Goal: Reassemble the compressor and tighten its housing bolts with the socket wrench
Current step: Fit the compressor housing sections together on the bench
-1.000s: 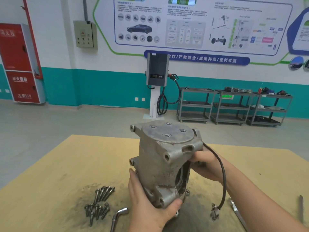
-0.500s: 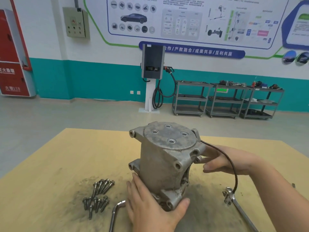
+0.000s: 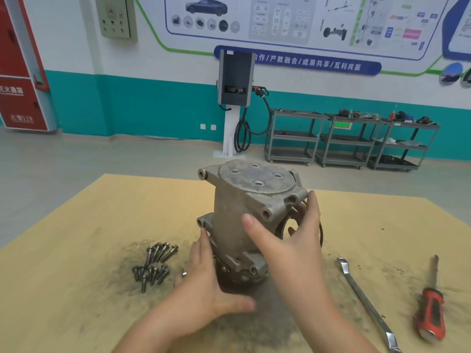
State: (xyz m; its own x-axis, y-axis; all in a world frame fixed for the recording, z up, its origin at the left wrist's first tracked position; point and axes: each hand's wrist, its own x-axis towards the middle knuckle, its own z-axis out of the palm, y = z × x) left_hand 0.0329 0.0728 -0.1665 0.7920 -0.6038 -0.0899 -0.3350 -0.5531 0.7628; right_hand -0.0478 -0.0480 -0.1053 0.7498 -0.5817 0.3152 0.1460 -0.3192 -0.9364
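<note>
Loose bolts lie left on the worktop. The left hand, fingers straight, presses the upright compressor at centre; the right hand spreads against its side. Right: wrench, screwdriver.

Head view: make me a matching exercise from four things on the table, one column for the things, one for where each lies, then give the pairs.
Things:
1. compressor
2. bolts
3. flat wrench
4. screwdriver

Places:
A. far right, red handle nearest the camera
B. loose pile left of the housing
C. upright between both hands
D. lying just right of the right forearm

Pairs: 1-C, 2-B, 3-D, 4-A
</note>
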